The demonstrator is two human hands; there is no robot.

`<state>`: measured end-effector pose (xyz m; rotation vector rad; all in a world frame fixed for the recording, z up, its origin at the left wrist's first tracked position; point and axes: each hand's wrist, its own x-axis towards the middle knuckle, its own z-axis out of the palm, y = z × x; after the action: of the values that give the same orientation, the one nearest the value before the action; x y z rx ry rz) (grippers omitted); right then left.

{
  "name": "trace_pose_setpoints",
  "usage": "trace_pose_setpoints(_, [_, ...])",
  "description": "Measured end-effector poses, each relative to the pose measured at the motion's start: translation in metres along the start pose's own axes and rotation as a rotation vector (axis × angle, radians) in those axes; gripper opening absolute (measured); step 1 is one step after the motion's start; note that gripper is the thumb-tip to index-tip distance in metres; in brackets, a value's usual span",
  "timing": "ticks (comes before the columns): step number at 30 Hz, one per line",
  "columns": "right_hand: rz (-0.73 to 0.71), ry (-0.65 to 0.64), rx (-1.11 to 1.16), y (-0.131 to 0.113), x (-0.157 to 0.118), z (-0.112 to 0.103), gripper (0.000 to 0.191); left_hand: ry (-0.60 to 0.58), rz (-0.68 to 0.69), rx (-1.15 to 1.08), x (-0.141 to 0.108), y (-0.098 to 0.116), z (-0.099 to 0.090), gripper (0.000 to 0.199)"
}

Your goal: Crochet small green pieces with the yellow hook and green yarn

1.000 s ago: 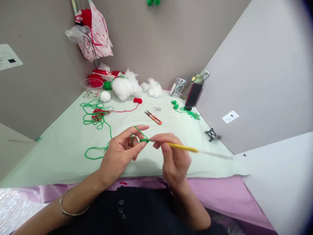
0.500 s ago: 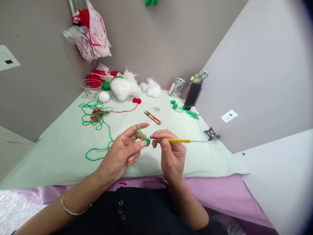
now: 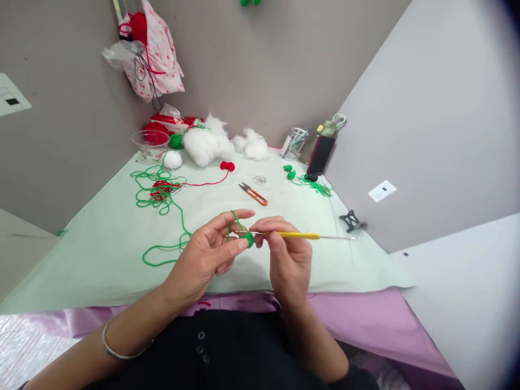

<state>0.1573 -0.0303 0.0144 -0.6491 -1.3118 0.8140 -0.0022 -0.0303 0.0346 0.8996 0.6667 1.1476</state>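
Note:
Between thumb and fingers, my left hand [image 3: 207,252] pinches a small green crochet piece [image 3: 249,239]. Green yarn [image 3: 238,221] runs from that piece up over my raised left index finger. My right hand [image 3: 289,257] is closed round the yellow grip of a crochet hook [image 3: 298,235], held nearly level. The hook's thin left end reaches the green piece, and its other metal end points right. Farther left, loose green yarn [image 3: 162,264] lies in loops on the pale green cloth. Orange thread snips [image 3: 254,194] lie just beyond my hands.
White stuffing [image 3: 205,143] and a clear plastic tub [image 3: 150,143] stand at the back. A small red crochet piece [image 3: 228,166] lies mid-table. At the right are a pen cup [image 3: 294,145], a phone [image 3: 320,155], green pieces [image 3: 291,175] and a black stand [image 3: 352,221].
Both hands have shifted slightly to the right with the green piece and the hook. More of the hook's thin left end shows above the piece.

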Motion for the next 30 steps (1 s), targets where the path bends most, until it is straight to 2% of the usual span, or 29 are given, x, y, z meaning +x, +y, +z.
trace_pose_setpoints(3, [-0.124,0.011,-0.226,0.005,-0.003,0.003,0.022,0.050,0.019,-0.016,0.001,-0.006,0.004,0.044])
trace_pose_setpoints(5, [-0.292,0.001,-0.429,0.008,-0.007,0.004,0.027,0.087,0.023,-0.053,0.003,-0.009,0.006,0.047])
trace_pose_setpoints(7, [-0.463,-0.007,-0.584,0.011,-0.009,0.003,0.031,0.073,-0.046,-0.116,0.004,-0.009,0.005,0.045])
trace_pose_setpoints(8, [-0.500,0.000,-0.605,0.012,-0.009,0.002,0.032,0.051,-0.101,-0.152,0.006,-0.008,0.004,0.042])
trace_pose_setpoints(9, [-0.485,0.022,-0.581,0.012,-0.008,0.000,0.030,0.029,-0.153,-0.188,0.007,-0.007,0.003,0.038])
trace_pose_setpoints(11, [-0.326,0.075,-0.419,0.010,-0.004,-0.003,0.025,0.011,-0.198,-0.242,0.009,-0.005,0.000,0.030])
trace_pose_setpoints(14, [-0.067,0.063,-0.114,0.006,0.001,-0.005,0.020,0.039,-0.115,-0.208,0.010,-0.004,-0.002,0.030])
trace_pose_setpoints(16, [0.009,0.010,-0.047,0.006,0.003,-0.005,0.015,0.040,-0.040,-0.100,0.009,-0.005,0.000,0.035])
trace_pose_setpoints(20, [0.070,0.033,-0.031,0.008,0.004,-0.005,0.013,0.021,0.038,0.029,0.006,-0.007,0.003,0.034])
trace_pose_setpoints(25, [0.142,0.054,0.067,0.005,0.008,-0.007,0.023,0.032,0.010,0.040,0.005,-0.004,0.001,0.034])
trace_pose_setpoints(28, [0.102,0.032,-0.006,-0.001,0.007,-0.008,0.023,0.050,0.030,0.093,0.005,-0.003,-0.002,0.036])
trace_pose_setpoints(30, [0.023,0.005,-0.133,-0.005,0.003,-0.009,0.020,0.064,0.065,0.169,0.003,-0.003,-0.002,0.037])
